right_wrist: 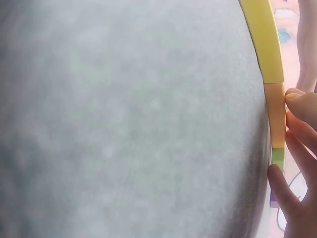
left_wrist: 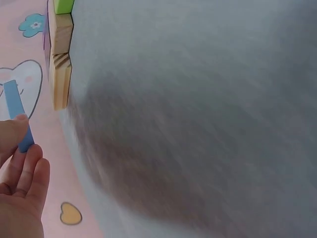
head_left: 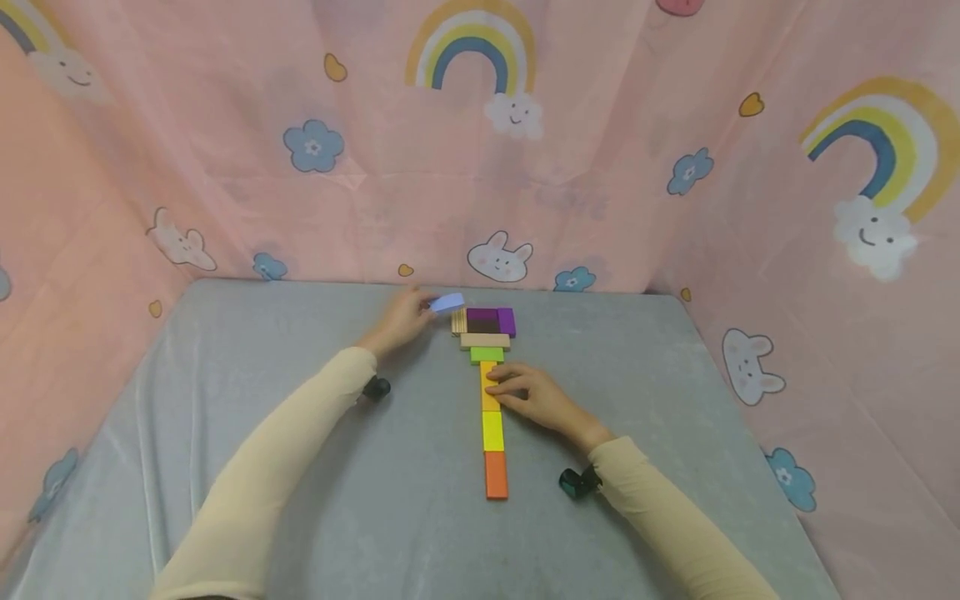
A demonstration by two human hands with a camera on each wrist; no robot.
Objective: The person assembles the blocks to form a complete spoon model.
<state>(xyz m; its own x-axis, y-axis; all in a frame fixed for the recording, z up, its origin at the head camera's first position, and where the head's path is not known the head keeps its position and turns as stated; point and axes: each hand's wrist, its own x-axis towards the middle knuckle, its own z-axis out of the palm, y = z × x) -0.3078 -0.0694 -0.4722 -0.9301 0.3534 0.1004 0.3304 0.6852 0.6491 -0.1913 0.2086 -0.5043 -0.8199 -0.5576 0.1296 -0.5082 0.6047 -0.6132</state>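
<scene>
My left hand pinches a blue wooden block between thumb and fingers, up off the table beside the far end of a block layout. In the left wrist view the same blue block points away from the fingertips. My right hand rests its fingertips on a light orange block, fingers loosely extended. Nearer me in that column lie a yellow block and a red-orange block. Beyond come a green block and a plain wood block laid crosswise.
At the far end, a striped plain wood block and purple blocks border a dark space. Grey cloth covers the table. A pink printed curtain stands behind and at both sides.
</scene>
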